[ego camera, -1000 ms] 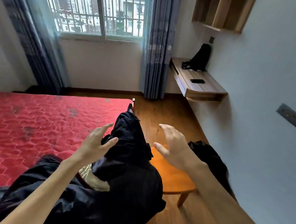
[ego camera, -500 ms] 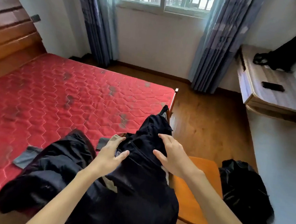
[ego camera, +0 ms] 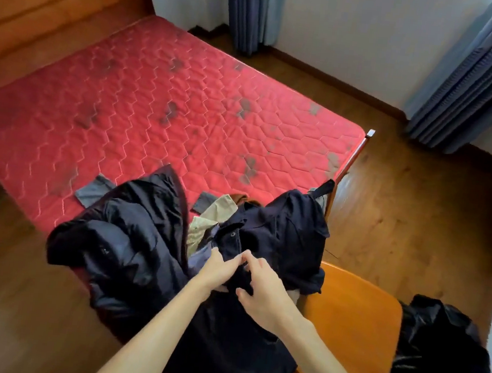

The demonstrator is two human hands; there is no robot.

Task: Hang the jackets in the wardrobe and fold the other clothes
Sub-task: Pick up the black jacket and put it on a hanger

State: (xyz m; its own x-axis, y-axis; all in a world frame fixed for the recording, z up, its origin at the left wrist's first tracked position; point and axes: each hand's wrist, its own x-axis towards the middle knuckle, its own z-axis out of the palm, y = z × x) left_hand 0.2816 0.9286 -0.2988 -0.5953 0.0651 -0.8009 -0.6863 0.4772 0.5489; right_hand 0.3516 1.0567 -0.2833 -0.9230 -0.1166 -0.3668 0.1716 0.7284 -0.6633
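Observation:
A heap of dark clothes lies on the near corner of the red mattress [ego camera: 163, 98]. On its left is a shiny dark jacket [ego camera: 130, 235]. On the right lies a dark navy buttoned garment [ego camera: 282, 229], draped down over the bed edge. Pale beige cloth [ego camera: 214, 213] and a brown piece show between them. My left hand [ego camera: 217, 270] and my right hand [ego camera: 261, 285] meet on the navy garment's front, fingers pinching its fabric near the button placket.
An orange wooden stool [ego camera: 352, 322] stands right of the pile. A black garment [ego camera: 439, 358] lies on the floor against the right wall. Two grey cloth pieces [ego camera: 94, 190] rest on the mattress. A wooden headboard [ego camera: 45, 4] is at the upper left, blue curtains [ego camera: 475, 73] beyond.
The view has swung down and left onto the bed. Both hands, spread apart above the pile before, have dropped onto the navy garment and closed on its fabric.

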